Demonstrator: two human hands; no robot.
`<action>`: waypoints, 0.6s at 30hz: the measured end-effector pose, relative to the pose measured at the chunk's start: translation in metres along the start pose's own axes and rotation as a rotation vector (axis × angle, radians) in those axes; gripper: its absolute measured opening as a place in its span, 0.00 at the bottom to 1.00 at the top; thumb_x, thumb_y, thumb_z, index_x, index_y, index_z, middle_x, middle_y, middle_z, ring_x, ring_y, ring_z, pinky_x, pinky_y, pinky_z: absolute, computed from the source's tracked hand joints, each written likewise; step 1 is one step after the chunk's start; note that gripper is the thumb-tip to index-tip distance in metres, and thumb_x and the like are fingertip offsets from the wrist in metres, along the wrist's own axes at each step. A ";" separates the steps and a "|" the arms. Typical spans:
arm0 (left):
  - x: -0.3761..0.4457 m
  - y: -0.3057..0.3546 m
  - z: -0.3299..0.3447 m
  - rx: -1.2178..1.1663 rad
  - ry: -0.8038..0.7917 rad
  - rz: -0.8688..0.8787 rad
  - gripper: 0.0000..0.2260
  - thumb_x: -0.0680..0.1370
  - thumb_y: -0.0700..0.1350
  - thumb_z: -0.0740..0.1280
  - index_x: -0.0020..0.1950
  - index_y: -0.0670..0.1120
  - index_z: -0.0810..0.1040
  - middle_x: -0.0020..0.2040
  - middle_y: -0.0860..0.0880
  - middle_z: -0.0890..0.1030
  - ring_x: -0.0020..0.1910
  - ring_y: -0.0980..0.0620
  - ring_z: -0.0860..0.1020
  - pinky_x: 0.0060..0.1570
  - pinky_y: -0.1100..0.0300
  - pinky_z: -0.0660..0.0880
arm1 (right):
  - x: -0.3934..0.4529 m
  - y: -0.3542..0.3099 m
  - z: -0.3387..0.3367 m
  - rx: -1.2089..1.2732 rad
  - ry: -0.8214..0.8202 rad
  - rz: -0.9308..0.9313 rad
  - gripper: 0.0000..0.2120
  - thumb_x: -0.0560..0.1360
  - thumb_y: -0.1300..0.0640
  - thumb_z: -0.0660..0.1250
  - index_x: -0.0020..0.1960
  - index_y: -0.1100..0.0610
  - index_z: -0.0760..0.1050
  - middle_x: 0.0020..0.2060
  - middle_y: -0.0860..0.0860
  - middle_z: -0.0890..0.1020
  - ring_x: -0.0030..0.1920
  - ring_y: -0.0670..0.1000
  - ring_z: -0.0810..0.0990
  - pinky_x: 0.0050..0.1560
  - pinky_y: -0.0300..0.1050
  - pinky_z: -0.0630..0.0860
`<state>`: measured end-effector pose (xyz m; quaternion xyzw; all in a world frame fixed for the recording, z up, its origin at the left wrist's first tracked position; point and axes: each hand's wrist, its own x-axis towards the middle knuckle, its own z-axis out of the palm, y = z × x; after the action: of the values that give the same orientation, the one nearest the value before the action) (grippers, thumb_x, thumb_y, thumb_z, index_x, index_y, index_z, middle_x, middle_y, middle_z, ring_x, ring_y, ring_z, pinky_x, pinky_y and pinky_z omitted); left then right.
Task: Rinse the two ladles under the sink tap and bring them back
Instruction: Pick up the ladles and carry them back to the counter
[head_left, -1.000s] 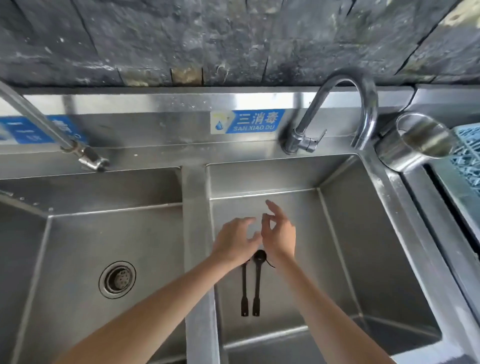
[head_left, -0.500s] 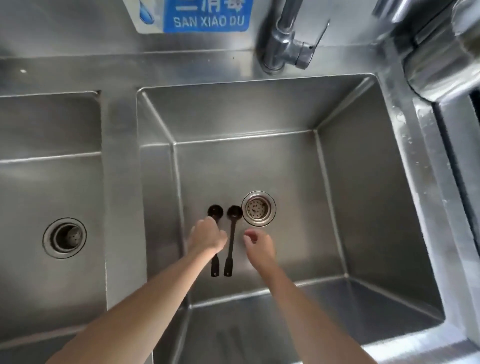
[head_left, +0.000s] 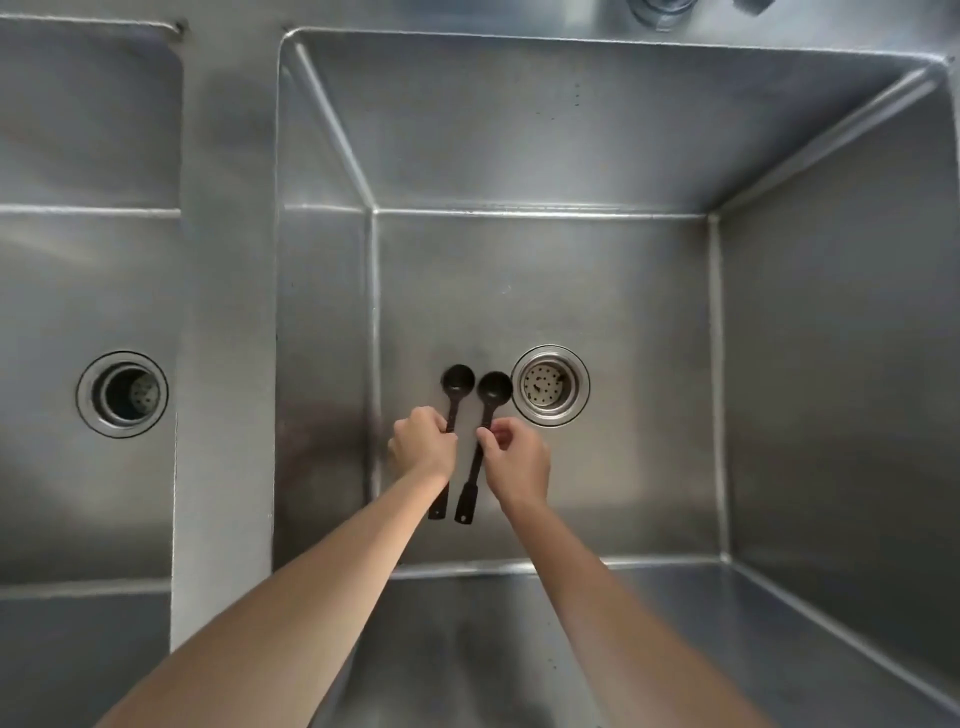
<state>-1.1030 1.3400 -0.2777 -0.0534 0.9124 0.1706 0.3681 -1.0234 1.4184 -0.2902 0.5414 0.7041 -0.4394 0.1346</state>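
On the floor of the right-hand sink basin (head_left: 831, 364), just left of its drain strainer (head_left: 550, 385), the left hand (head_left: 422, 448) curls round the left ladle (head_left: 456, 385) and the right hand (head_left: 517, 457) pinches the right ladle (head_left: 491, 395), each mid-handle, likely to lift them level.

Counts at the sink
Two black ladles (head_left: 457, 384) (head_left: 493, 387), two hands (head_left: 422, 444) (head_left: 517, 457), two steel basins (head_left: 519, 130) (head_left: 78, 260), two drains (head_left: 550, 385) (head_left: 122, 393).

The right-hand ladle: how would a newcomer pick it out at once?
Look in the right sink basin, beside its drain strainer. Two black ladles lie side by side; the right-hand ladle has its bowl nearest the strainer, and the right hand pinches its handle.
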 end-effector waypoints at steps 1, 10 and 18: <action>-0.001 0.001 -0.002 -0.011 -0.007 0.015 0.07 0.76 0.45 0.73 0.53 0.46 0.83 0.53 0.44 0.85 0.55 0.41 0.82 0.48 0.57 0.75 | -0.001 -0.002 -0.003 0.017 -0.003 0.001 0.09 0.78 0.52 0.72 0.54 0.56 0.84 0.46 0.50 0.88 0.49 0.51 0.85 0.54 0.47 0.79; -0.037 0.023 -0.049 -0.066 0.044 0.332 0.04 0.76 0.44 0.71 0.48 0.47 0.84 0.45 0.48 0.86 0.47 0.48 0.83 0.44 0.57 0.77 | -0.037 -0.040 -0.069 0.145 0.065 -0.031 0.09 0.78 0.51 0.71 0.55 0.53 0.84 0.40 0.43 0.84 0.52 0.52 0.84 0.60 0.50 0.80; -0.098 0.066 -0.137 -0.074 0.113 0.721 0.05 0.73 0.42 0.69 0.43 0.44 0.85 0.38 0.47 0.86 0.36 0.48 0.84 0.39 0.51 0.81 | -0.103 -0.086 -0.153 0.058 0.287 -0.198 0.06 0.73 0.52 0.71 0.47 0.51 0.86 0.37 0.49 0.88 0.41 0.53 0.85 0.45 0.46 0.82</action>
<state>-1.1359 1.3507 -0.1005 0.2492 0.8847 0.3190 0.2313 -1.0168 1.4667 -0.0930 0.5305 0.7528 -0.3888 -0.0271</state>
